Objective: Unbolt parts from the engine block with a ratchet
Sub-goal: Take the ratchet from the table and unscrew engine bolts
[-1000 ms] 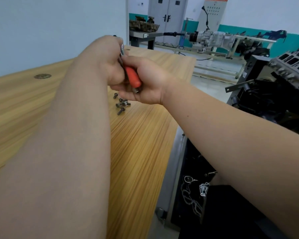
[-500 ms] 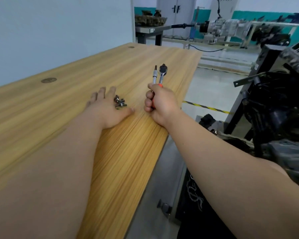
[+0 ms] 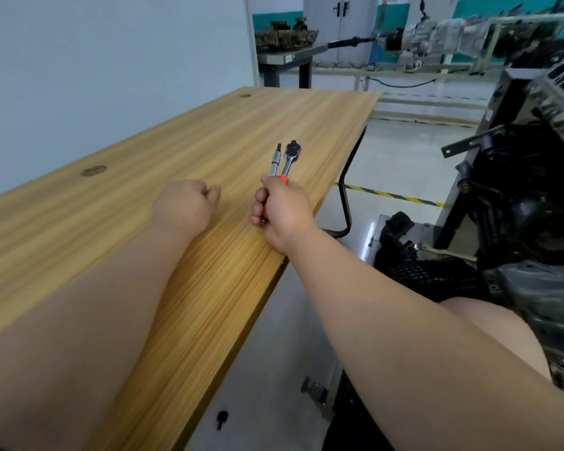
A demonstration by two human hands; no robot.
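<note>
Ratchet (image 3: 289, 161) in right hand (image 3: 284, 216) has chrome shank, red handle.

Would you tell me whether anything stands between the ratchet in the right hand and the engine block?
Nothing visible does. The right hand holds the ratchet above the table, and only bare floor separates it from the engine block.

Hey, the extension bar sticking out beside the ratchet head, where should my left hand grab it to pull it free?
Pinch the extension bar on its bare chrome shaft, just above the right hand, coming in from the left. Its lower end is buried in that fist, and the ratchet lies close along its right, so the left side is probably the only free approach.
</note>
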